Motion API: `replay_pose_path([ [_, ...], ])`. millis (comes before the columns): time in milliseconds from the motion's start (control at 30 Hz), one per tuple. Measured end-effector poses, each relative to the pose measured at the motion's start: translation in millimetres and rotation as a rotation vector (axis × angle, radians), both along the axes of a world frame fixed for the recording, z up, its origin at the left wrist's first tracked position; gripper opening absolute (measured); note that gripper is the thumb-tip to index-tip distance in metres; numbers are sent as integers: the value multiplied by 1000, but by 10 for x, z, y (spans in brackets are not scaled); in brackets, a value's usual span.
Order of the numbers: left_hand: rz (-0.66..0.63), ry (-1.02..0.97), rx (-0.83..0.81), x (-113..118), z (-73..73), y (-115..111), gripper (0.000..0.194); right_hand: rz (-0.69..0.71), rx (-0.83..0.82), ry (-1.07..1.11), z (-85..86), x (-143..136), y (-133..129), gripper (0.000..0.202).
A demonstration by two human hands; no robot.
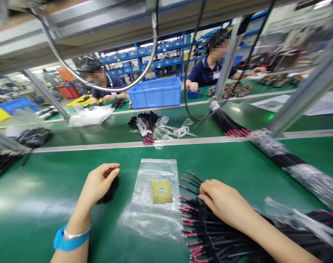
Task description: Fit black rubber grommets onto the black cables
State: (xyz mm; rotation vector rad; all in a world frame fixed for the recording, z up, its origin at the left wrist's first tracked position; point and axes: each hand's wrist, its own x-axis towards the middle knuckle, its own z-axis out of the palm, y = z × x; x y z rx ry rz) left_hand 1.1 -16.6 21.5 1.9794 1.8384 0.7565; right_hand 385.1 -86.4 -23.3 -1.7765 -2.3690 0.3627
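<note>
In the head view my right hand (221,199) is closed over several black wires (192,184), whose thin red-tipped ends stick out to the left past my fingers. Beneath that hand and wrist spreads a large heap of black wires (223,237) with red ends. My left hand (97,184) is curled, thumb and forefinger close together, at a small dark pile (111,191); anything in its fingers is hidden. Between my hands lies a clear plastic bag (144,215), with a yellowish square plate (156,197) with a round hole on it or in it; I cannot tell which.
A plastic-wrapped black bundle (292,162) lies at the right. Past the metal strip (111,143) lies a tied wire bundle (146,126). A blue bin (156,93) stands farther back. Two people work across the bench. Metal posts and hanging cables cross the view.
</note>
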Motion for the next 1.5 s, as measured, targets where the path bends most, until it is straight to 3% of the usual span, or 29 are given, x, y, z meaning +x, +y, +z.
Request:
replay_pose_path([
  [133,8,364,37,-78,-85,83,30,-38,124,57,-156,44,-11,17],
  [300,59,466,54,24,-259,191,29,-73,177,212,-194,62,-45,25],
  [500,91,459,31,15,-297,207,23,-10,212,213,-223,95,-32,28],
  [933,-129,336,-96,80,-109,77,27,-15,77,241,-174,75,-50,25],
  [1067,-97,205,-80,101,-122,78,17,-10,66,237,-163,70,-50,24],
  [1200,-80,0,-94,136,-151,41,26,-10,44,242,-147,72,-52,24],
  [1400,-55,-850,-351,367,-138,-71,34,-34,16,261,-46,56,-67,22],
  [1500,-62,-1000,-470,494,-129,-128,40,-46,13,264,-2,45,-64,21],
])
